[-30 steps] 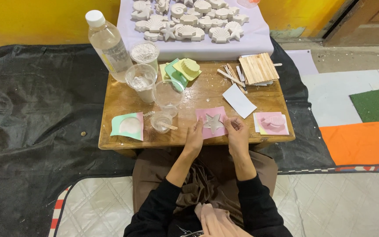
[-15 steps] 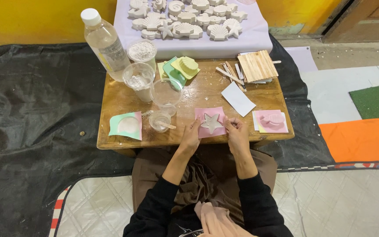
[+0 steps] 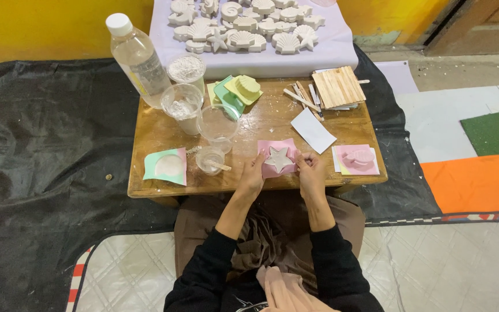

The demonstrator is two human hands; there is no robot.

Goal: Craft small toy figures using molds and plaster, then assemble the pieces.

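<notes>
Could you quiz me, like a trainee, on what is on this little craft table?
1. True or false: both hands grip the pink star mould.
2. Which stands nearest the plastic bottle? A) the bundle of wooden sticks B) the clear cup C) the pink fish mould
3. Fill in: the white casts lie on a ____ cloth.

Key: 1. True: the left hand and right hand hold its edges. 2. B. 3. Lilac.

Both hands, the left hand (image 3: 253, 178) and right hand (image 3: 311, 175), hold a pink star mold (image 3: 278, 158), maybe bending it, at the near edge of the wooden table (image 3: 157, 130).
</notes>
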